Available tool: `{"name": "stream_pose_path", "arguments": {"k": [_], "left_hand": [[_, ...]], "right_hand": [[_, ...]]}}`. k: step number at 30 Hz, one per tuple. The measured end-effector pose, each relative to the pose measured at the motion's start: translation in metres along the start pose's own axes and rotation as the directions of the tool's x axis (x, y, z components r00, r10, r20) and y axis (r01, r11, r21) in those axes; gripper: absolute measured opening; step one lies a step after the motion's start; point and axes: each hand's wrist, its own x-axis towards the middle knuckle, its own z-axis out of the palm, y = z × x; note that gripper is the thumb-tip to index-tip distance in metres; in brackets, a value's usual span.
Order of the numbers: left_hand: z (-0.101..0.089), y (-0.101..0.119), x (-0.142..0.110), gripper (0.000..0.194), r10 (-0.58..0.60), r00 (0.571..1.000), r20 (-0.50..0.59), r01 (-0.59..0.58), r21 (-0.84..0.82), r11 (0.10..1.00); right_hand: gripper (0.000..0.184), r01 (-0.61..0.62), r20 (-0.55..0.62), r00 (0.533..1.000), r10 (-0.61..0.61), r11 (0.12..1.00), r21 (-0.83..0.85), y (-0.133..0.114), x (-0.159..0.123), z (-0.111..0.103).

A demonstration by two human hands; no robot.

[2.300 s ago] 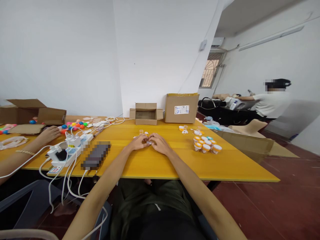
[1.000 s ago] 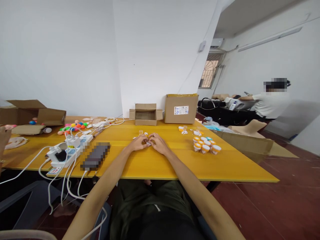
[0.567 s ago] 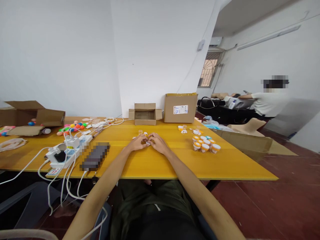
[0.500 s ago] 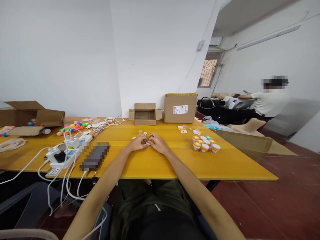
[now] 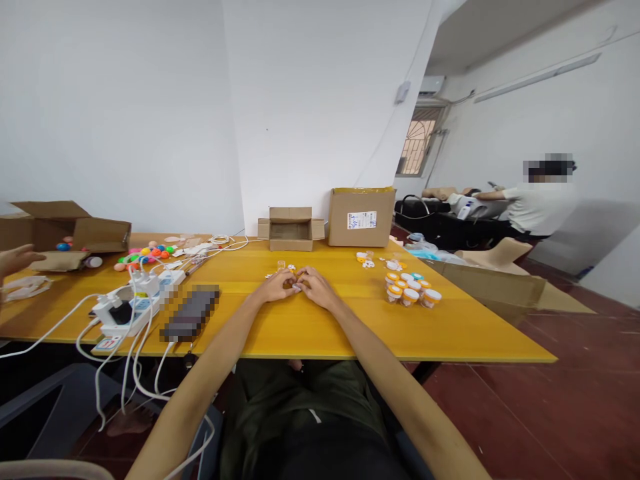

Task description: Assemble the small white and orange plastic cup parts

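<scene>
Yellow table [image 5: 320,333] | lidded jars [image 5: 411,293] grouped right | open small box [image 5: 291,233] and taped carton [image 5: 361,219] at back

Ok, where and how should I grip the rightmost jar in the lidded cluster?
Probably across the rim of its round lid, coming from above and slightly right: the jar stands upright, lid uppermost, with neighbours close at its left and behind.

Both hands [image 5: 296,287] together above the yellow table [image 5: 310,327].

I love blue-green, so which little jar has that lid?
The jar at the right end of the back row; the other lids show orange or white.
</scene>
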Motion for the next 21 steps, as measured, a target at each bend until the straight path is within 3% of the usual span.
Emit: {"name": "stream_pose_path", "arguments": {"k": [21], "left_hand": [[0.0003,-0.0028,0.0002,0.018,0.003,1.000,0.006,-0.003,-0.023,1.000]], "right_hand": [[0.009,-0.002,-0.030,1.000,0.002,1.000,-0.004,0.0042,-0.0003,0.0032]]}}
